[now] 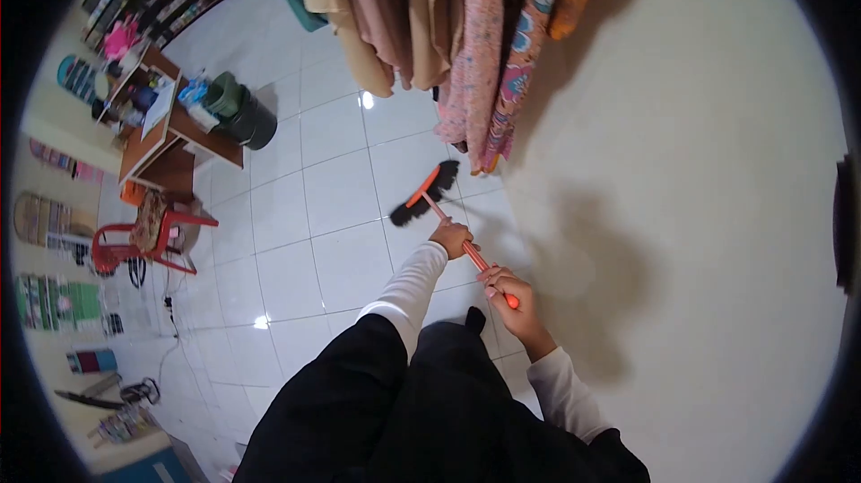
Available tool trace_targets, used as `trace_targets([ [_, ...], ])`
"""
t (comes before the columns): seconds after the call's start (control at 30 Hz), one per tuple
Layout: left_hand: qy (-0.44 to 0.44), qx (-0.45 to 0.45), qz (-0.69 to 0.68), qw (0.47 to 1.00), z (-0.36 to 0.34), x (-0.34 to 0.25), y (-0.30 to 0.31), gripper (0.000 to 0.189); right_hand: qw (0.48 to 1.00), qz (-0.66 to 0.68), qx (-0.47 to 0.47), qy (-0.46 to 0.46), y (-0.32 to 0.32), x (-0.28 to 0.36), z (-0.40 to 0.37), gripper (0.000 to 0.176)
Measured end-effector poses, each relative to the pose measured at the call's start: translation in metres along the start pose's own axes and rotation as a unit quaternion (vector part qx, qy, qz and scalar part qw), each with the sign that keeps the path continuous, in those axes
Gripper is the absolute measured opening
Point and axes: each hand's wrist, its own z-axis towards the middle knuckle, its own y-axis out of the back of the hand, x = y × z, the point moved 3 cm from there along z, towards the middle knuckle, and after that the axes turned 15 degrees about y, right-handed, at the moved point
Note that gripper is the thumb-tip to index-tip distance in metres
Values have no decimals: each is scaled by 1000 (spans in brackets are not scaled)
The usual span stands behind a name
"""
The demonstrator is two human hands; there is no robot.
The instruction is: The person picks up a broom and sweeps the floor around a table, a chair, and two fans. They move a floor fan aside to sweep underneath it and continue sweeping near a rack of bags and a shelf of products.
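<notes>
A broom with an orange head and dark bristles rests on or just over the white tiled floor, below the hanging fabrics. Its orange handle slants down and to the right toward my body. My left hand is wrapped round the handle near the broom head. Closer to the handle's end, my right hand is closed on it, with the orange tip showing beneath the fingers.
Long fabrics hang at the top, beside the pale wall on the right. To the left stand a dark bin, a wooden desk and a red chair. A cable lies on the floor.
</notes>
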Motion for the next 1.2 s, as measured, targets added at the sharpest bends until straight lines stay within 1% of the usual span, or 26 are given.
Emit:
trace_targets([
  [0.07, 47, -101, 20, 994, 1, 13, 7, 38, 999, 8, 6, -48, 1, -18, 0, 14],
  [0.1, 67, -115, 13, 991, 6, 19, 5, 37, 999, 11, 4, -50, 5, -18, 5, 14],
  [0.17, 80, -95, -58, 991, 7, 15, 24, 35, 998, 23, 3, -54, 12, -12, 17, 14],
  [0.2, 87, -87, -90, 988, 5, 13, 33, 35, 998, 24, 32, -46, 15, 0, 28, 15],
  [0.23, 61, -123, -149, 979, -3, 12, 40, 29, 997, 25, 61, -35, 20, 21, 44, 16],
  [0.27, 51, -146, -188, 970, -20, 9, 53, 26, 995, 25, 91, -24, 23, 43, 60, 16],
  [0.33, 29, -192, -261, 945, -76, -15, 95, 22, 980, 118, 162, 11, 21, 91, 86, 18],
  [0.4, 36, -206, -313, 927, -137, -33, 120, 20, 946, 218, 236, 28, 12, 124, 104, 18],
  [0.47, 83, -228, -306, 920, -194, -44, 121, 20, 893, 325, 310, 20, -3, 142, 114, 18],
  [0.5, 123, -249, -325, 904, -221, -47, 118, 20, 884, 360, 299, -11, -13, 140, 116, 16],
  [0.57, 209, -275, -363, 865, -269, -45, 100, 20, 859, 424, 276, -81, -42, 132, 115, 13],
  [0.63, 299, -285, -402, 817, -313, -38, 71, 21, 854, 417, 286, -121, -80, 113, 107, 10],
  [0.67, 338, -306, -429, 780, -333, -35, 54, 24, 851, 412, 292, -141, -100, 99, 98, 9],
  [0.73, 425, -271, -473, 723, -365, -23, -3, 25, 809, 399, 354, -245, -137, 61, 67, 14],
  [0.77, 454, -258, -465, 715, -377, -17, -32, 26, 784, 388, 384, -296, -153, 41, 47, 16],
  [0.8, 482, -244, -457, 707, -388, -10, -63, 27, 777, 346, 422, -314, -167, 20, 22, 18],
  [0.83, 498, -184, -491, 691, -392, 2, -104, 24, 768, 303, 458, -329, -179, 0, -6, 20],
  [0.87, 496, -210, -450, 712, -390, 6, -127, 22, 758, 259, 492, -341, -186, -9, -23, 23],
  [0.93, 486, -257, -363, 752, -380, 10, -160, 19, 776, 245, 532, -236, -192, -6, -25, 22],
  [0.97, 462, -272, -369, 759, -362, 19, -173, 22, 782, 238, 547, -180, -194, -3, -22, 21],
  [1.0, 436, -285, -375, 767, -335, 30, -175, 24, 794, 225, 543, -155, -193, -2, -8, 19],
  [1.03, 397, -299, -444, 746, -311, 37, -149, 25, 805, 212, 538, -133, -190, 3, 15, 17],
  [1.07, 376, -366, -456, 719, -285, 46, -130, 30, 809, 202, 532, -146, -190, 20, 48, 15],
  [1.1, 336, -395, -463, 719, -268, 49, -84, 32, 813, 150, 531, -187, -190, 28, 72, 17],
  [1.13, 328, -408, -470, 711, -250, 57, -57, 29, 814, 181, 546, -80, -190, 27, 90, 21],
  [1.2, 264, -467, -527, 659, -216, 80, -23, 19, 800, 124, 587, -24, -200, 41, 114, 24],
])
